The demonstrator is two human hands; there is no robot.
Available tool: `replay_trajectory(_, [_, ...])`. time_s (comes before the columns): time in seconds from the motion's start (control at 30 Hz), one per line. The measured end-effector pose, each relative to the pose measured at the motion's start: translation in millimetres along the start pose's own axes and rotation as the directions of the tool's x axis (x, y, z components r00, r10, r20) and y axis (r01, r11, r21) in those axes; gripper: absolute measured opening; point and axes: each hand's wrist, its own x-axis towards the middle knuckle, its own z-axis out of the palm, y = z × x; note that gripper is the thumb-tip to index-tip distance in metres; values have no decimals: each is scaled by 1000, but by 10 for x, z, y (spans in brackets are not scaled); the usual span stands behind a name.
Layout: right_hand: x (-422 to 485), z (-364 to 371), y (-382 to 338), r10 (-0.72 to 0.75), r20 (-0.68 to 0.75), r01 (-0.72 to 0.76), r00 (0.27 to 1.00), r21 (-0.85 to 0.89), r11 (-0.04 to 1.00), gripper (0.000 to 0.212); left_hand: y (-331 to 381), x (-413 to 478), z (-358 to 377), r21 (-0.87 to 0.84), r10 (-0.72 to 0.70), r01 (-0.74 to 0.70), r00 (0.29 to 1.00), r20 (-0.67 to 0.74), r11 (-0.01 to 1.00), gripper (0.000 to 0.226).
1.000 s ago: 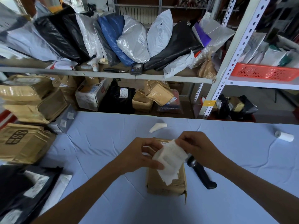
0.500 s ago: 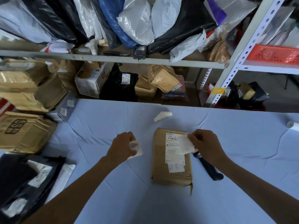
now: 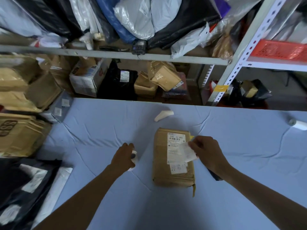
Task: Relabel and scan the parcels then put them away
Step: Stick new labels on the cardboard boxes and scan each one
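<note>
A brown paper-wrapped rectangular parcel (image 3: 172, 173) lies flat on the pale blue cloth-covered table (image 3: 99, 130), a little right of the frame's centre, its long side running away from the person. A white printed shipping label (image 3: 175, 145) with a barcode covers the upper right part of its top face, and a smaller white sticker (image 3: 178, 168) sits just below it.

The right hand (image 3: 206, 152) is at the parcel's right edge. Its thumb and fingertips pinch a small white paper slip (image 3: 188, 151), which lies tilted over the right side of the printed label. The left hand (image 3: 123, 156) rests on the cloth left of the parcel and apart from it, its fingers curled round a crumpled white wad of paper (image 3: 134, 157).

A black handle-shaped object (image 3: 215, 175) shows just under the right forearm, mostly hidden. Above the parcel in the frame, a loose white paper scrap (image 3: 163, 115) lies on the cloth. A white roll (image 3: 299, 125) lies at the right edge of the frame.

Stacked brown cardboard boxes (image 3: 20, 133) fill the left edge, with black plastic mailer bags (image 3: 18, 183) at the lower left. Grey metal shelving (image 3: 116, 55) across the top carries black, white and blue soft mailers. A red plastic basket (image 3: 279, 48) sits at the upper right.
</note>
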Motion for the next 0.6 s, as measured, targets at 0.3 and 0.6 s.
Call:
replay_trajectory(0.3, [-44, -72, -428, -655, 36, 554, 755, -569, 608, 35, 1209, -551, -540, -911, -126, 263, 964, 234, 317, 29])
replay_trajectory(0.6, [-234, -114, -225, -679, -102, 581, 727, -435, 687, 28, 1440, -550, -512, -964, -89, 210, 976, 198, 161, 12])
